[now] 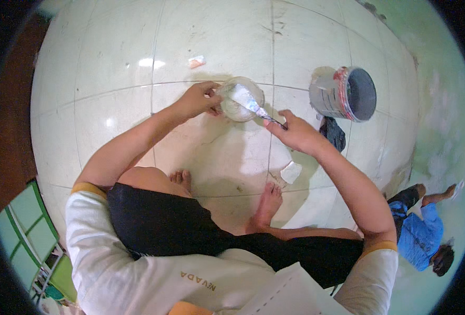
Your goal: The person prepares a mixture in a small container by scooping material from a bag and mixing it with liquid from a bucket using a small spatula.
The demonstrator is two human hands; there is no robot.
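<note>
My left hand grips the left rim of a round, pale bowl that is held over the tiled floor. In my right hand is the dark, patterned handle of a putty knife. Its blade lies over the bowl's opening, pointing up and left, and is smeared with white paste. How much paste lies in the bowl under the blade is hard to tell.
A grey bucket lies or tilts at the right, beside a black plastic bag. A white flat piece rests near my foot. Beyond the bowl lies a small wrapper. A person in blue works at the green wall.
</note>
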